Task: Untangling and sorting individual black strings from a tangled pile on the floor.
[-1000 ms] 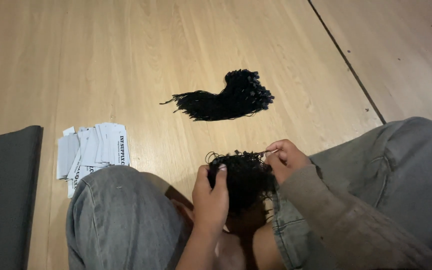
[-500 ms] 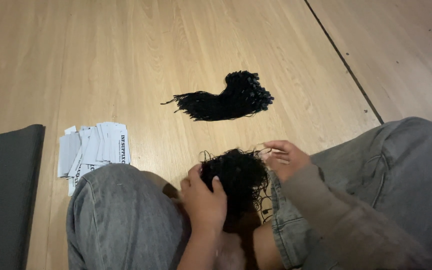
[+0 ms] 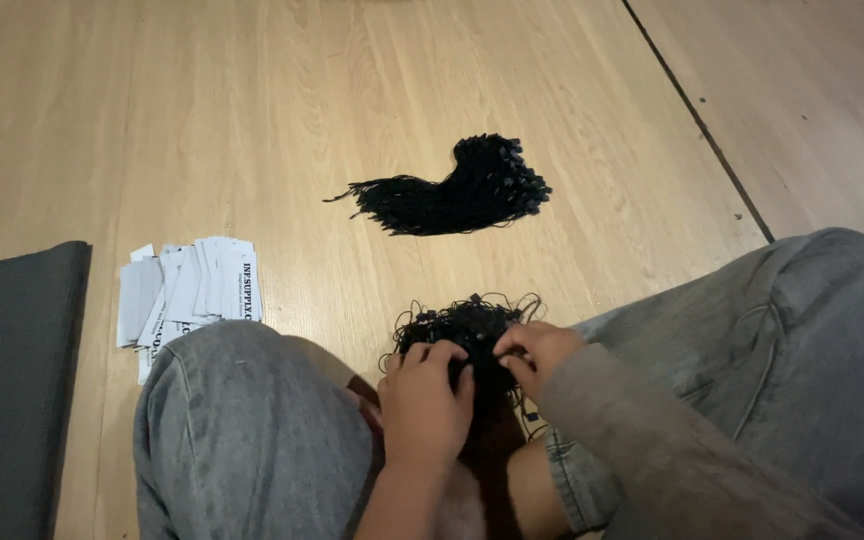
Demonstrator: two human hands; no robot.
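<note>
A tangled bunch of thin black strings with small black tips (image 3: pixel 467 328) lies between my knees on the wooden floor. My left hand (image 3: pixel 424 405) rests on its near left side, fingers curled into the strings. My right hand (image 3: pixel 540 352) pinches at the bunch from the right. Both hands touch the same bunch. A second, neater bundle of black strings (image 3: pixel 457 192) lies farther out on the floor, fanned to the left.
A fanned stack of white paper tags (image 3: pixel 187 290) lies on the floor at left, beside my left knee (image 3: pixel 242 420). A dark grey mat (image 3: pixel 7 380) fills the left edge. My right leg (image 3: pixel 782 360) covers the lower right. A dark floor seam (image 3: pixel 697 110) runs diagonally.
My left hand slid down the bunch and then back up onto it. My right hand moved left from the bunch's right edge to pinch into it.
</note>
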